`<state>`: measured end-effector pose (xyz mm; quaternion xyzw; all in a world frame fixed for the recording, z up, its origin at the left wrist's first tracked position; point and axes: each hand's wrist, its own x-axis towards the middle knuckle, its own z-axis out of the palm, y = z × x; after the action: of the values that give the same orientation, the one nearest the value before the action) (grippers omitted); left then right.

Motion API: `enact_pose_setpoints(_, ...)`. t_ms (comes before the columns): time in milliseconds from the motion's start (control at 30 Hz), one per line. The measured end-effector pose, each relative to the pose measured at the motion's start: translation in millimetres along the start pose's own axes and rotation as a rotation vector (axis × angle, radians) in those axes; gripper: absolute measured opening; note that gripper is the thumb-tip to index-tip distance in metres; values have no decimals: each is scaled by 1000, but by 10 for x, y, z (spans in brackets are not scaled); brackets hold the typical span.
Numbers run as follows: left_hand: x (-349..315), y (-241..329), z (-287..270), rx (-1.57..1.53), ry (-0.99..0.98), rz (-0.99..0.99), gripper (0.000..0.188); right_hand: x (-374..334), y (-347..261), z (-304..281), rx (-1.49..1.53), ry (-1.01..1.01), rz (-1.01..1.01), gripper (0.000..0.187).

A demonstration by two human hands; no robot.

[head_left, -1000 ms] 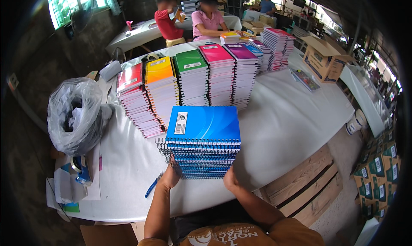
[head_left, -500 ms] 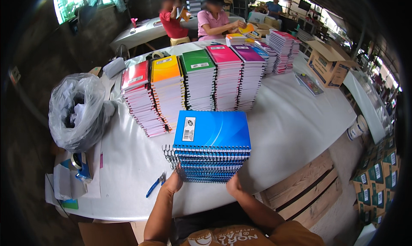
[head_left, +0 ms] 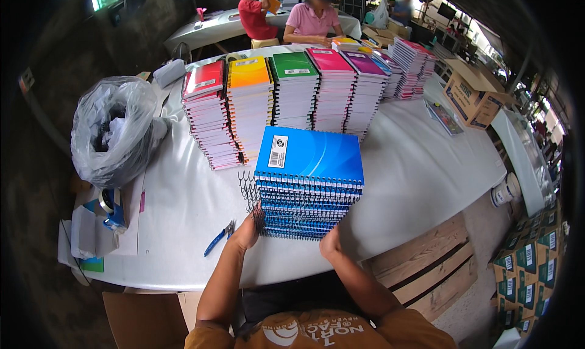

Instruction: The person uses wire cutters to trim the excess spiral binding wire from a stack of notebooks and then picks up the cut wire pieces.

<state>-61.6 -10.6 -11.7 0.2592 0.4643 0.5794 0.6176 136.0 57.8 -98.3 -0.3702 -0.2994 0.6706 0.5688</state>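
Observation:
Between my two hands is a tall stack of blue spiral notebooks (head_left: 309, 157), a white label on its top cover and the wire coils facing me. My left hand (head_left: 247, 232) grips its lower left corner, beside loose black coil ends (head_left: 248, 189) that stick out. My right hand (head_left: 331, 242) grips the lower right corner. Both sets of fingers are partly hidden by the stack. On the table left of my left hand lie blue-handled pliers (head_left: 219, 238). Beyond the blue stack stand red (head_left: 204, 81), yellow (head_left: 248, 73), green (head_left: 295, 66), pink (head_left: 331, 61) and purple (head_left: 364, 64) notebook stacks.
A clear plastic bag (head_left: 113, 136) with scraps sits at the table's left, above a tape dispenser (head_left: 111, 209). More notebooks (head_left: 414, 59) and an open carton (head_left: 472, 93) stand at the far right. A wooden pallet (head_left: 426, 264) lies beside the white table (head_left: 420, 184). Co-workers sit behind.
The view has tilted, so the table and stacks appear higher in the picture. My hands keep their hold on the blue notebooks. The co-worker in pink has lowered a yellow item.

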Motion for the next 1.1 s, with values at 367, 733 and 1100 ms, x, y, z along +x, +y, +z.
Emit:
enact_pose_setpoints(367, 96, 61, -31, -31, -110, 3, 61, -46, -149, 109, 9, -2, 26, 52)
enact_pose_setpoints(733, -1057, -398, -216, 1741, 783, 342, 59, -714, -1952, 1093, -520, -553, -1319, 49)
enact_pose_setpoints(1100, -1089, -377, 322, -1021, 5, -186, 35, -608, -559, 2387, -2547, -1611, -733, 19)
